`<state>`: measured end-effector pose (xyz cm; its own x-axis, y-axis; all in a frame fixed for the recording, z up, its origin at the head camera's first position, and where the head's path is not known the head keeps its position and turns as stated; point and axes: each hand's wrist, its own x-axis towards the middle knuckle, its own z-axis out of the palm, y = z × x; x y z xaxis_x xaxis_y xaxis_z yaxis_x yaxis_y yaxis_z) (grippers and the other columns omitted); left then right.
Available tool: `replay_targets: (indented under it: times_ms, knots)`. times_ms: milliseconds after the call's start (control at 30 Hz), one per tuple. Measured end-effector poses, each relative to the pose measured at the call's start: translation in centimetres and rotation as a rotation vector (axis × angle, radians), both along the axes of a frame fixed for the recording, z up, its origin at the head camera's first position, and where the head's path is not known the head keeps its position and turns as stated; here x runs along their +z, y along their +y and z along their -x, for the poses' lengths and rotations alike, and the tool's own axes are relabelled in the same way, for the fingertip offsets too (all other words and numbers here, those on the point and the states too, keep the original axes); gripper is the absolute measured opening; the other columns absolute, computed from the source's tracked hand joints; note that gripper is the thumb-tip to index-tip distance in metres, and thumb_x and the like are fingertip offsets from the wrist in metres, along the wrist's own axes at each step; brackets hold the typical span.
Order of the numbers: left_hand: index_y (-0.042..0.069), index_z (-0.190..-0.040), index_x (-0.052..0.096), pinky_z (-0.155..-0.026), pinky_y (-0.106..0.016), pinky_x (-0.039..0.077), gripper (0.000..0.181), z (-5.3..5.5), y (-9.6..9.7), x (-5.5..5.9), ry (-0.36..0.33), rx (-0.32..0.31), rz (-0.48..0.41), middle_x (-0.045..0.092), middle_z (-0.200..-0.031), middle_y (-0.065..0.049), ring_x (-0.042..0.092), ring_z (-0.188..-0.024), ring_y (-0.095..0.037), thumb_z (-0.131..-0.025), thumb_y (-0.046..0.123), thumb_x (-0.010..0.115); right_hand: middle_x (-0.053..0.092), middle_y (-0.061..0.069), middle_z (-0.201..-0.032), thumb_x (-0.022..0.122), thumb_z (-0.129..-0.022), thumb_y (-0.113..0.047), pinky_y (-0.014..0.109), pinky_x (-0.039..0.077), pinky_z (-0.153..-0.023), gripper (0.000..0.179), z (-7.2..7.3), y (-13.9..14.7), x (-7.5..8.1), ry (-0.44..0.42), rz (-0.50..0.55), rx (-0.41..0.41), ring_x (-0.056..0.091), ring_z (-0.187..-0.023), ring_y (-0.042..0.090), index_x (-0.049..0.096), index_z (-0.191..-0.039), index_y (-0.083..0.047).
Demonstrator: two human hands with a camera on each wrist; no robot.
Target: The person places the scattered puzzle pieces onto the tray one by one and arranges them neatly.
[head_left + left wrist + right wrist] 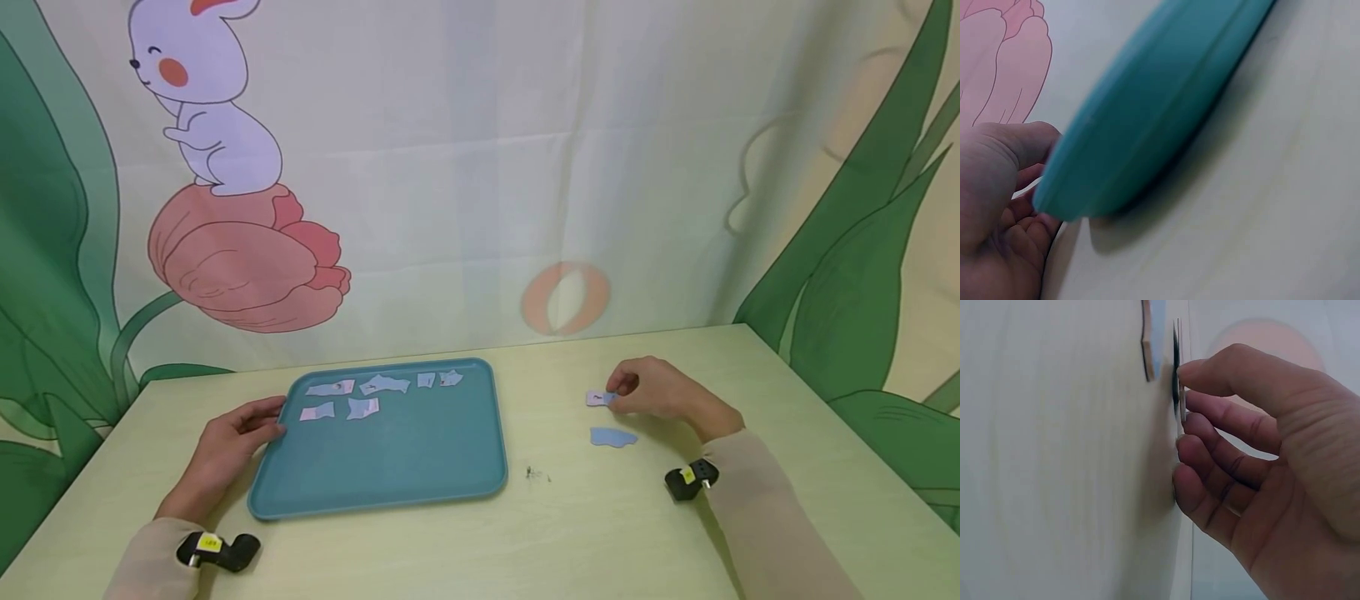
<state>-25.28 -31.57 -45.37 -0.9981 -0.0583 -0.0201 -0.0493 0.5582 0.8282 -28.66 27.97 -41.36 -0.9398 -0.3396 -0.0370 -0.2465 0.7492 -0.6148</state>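
Observation:
At the right of the head view, my right hand [670, 393] pinches a small light-blue and pinkish puzzle piece [596, 398] by its right end. In the right wrist view this piece [1180, 394] is seen edge-on, between thumb and index finger, close to the tabletop. Just nearer to me lies a plain blue puzzle piece [612, 437]. My left hand [225, 446] holds the left rim of a teal tray [390, 467]. Its thumb and fingers meet the tray [1129, 125] edge in the left wrist view. Several puzzle pieces, such as a jagged one [385, 384], lie in two rows on the tray's far part.
A pale wooden table [555, 533] carries everything. Small dark marks [532, 473] show on it right of the tray. Behind the table hangs a curtain [465, 183] printed with a rabbit, a flower and leaves. Black wrist cameras [217, 550] are strapped to both sleeves.

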Motion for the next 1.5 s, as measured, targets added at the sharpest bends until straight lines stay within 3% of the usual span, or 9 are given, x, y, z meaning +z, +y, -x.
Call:
replay_targets:
  times_ms: [300, 600, 900, 1200, 1500]
  knots:
    - [-0.003, -0.159, 0.044, -0.084, -0.008, 0.049, 0.056, 0.1, -0.1, -0.1, -0.005, 0.003, -0.003, 0.052, -0.151, -0.028, 0.054, -0.132, -0.04, -0.108, 0.013, 0.062, 0.067, 0.004, -0.095, 0.081, -0.089, -0.012, 0.035, 0.051, -0.078, 0.018, 0.2, 0.2, -0.2, 0.017, -0.007, -0.007, 0.058, -0.088, 0.023, 0.072, -0.102, -0.002]
    - [-0.002, -0.159, 0.043, -0.083, -0.006, 0.048, 0.056, 0.1, -0.1, -0.1, -0.007, 0.002, -0.012, 0.052, -0.152, -0.028, 0.053, -0.133, -0.04, -0.108, 0.014, 0.061, 0.067, 0.003, -0.096, 0.081, -0.092, -0.015, 0.036, 0.052, -0.08, 0.017, 0.4, 0.2, -0.5, 0.091, 0.059, 0.004, 0.059, -0.09, 0.021, 0.073, -0.104, -0.005]
    - [-0.002, -0.159, 0.044, -0.083, -0.006, 0.047, 0.056, 0.0, -0.1, -0.1, -0.002, 0.0, 0.0, 0.052, -0.152, -0.028, 0.053, -0.132, -0.04, -0.109, 0.014, 0.061, 0.07, 0.004, -0.096, 0.079, -0.092, -0.011, 0.034, 0.054, -0.077, 0.02, 0.6, -0.5, -0.3, 0.119, 0.057, -0.01, 0.062, -0.089, 0.021, 0.075, -0.109, 0.0]
    - [-0.002, -0.159, 0.044, -0.084, -0.006, 0.047, 0.055, 0.0, -0.2, -0.1, 0.003, -0.001, -0.013, 0.052, -0.152, -0.028, 0.053, -0.132, -0.04, -0.108, 0.014, 0.061, 0.071, 0.002, -0.096, 0.079, -0.092, -0.009, 0.032, 0.054, -0.077, 0.019, 0.3, -1.8, 0.5, 0.194, 0.101, 0.058, 0.064, -0.089, 0.021, 0.075, -0.108, 0.001]
    - [-0.004, -0.157, 0.046, -0.084, -0.007, 0.048, 0.053, 0.0, 0.0, -0.2, 0.026, -0.002, -0.022, 0.054, -0.15, -0.028, 0.055, -0.13, -0.04, -0.108, 0.01, 0.061, 0.071, 0.001, -0.097, 0.08, -0.093, -0.009, 0.033, 0.057, -0.083, 0.017, -0.3, -4.5, 0.9, 0.199, 0.167, 0.107, 0.066, -0.09, 0.019, 0.074, -0.107, -0.001]
